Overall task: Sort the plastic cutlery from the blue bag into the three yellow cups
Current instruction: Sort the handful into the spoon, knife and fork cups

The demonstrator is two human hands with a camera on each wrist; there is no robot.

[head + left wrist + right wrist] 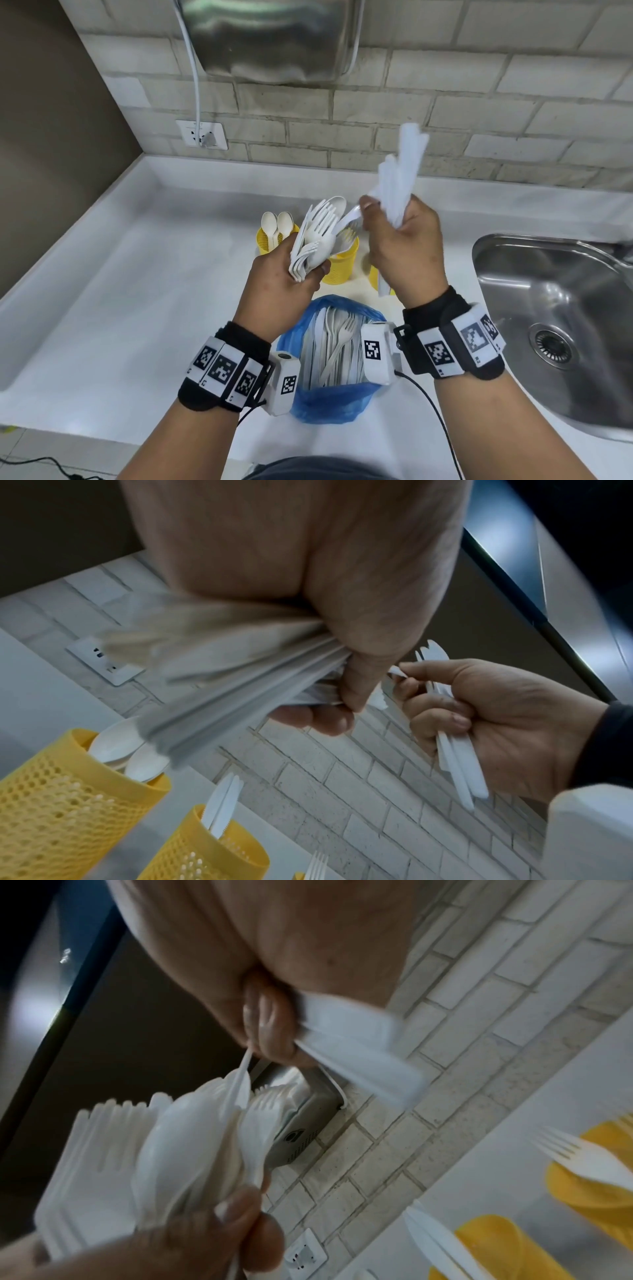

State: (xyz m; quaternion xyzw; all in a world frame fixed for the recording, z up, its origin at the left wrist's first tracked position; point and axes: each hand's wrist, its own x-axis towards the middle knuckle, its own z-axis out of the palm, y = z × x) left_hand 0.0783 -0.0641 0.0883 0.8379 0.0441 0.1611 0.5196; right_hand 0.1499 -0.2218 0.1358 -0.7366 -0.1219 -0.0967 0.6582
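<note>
White counter (pixel 137 291) under a brick wall, sink (pixel 555 308) at right of the head frame. Bag (pixel 329 401) sits open at lower centre between my wrists, forks and other cutlery (pixel 334 346) still inside.

My left hand (pixel 284 287) has fingers curled round a mixed bundle (pixel 317 236) of forks and spoons, heads fanned up. My right hand (pixel 400 246) is fisted on a sheaf of knives (pixel 406 171), while its thumb and forefinger pinch one piece (pixel 352 216) I'm drawing out of the left bundle. Type of that piece: can't tell, too blurred.

Cups sit behind my hands at mid-frame: spoon cup (pixel 270 240) on the left, middle cup (pixel 340 260), third cup (pixel 376 275) mostly hidden behind my right hand.

Risks, my read:
- Right hand does two jobs. Loosening the pinch or shifting the fist could let knives slide out the bottom, toward the counter or the sink.
- Pulling one piece from a tightly fanned bundle may drag neighbours along; nested fork tines snag.
- Bundles are held right above the cups, so a dropped piece could land in the wrong one.

View differences:
- Left wrist view shows cup contents the head view hides: spoons (pixel 126 753) in the near cup, knives (pixel 222 807) in the next, fork tips (pixel 316 864) at the bottom edge.
- Right wrist view shows the pinch close up and the fanned tines in the left bundle.
- Only the head view shows the bag and what's left in it.
</note>
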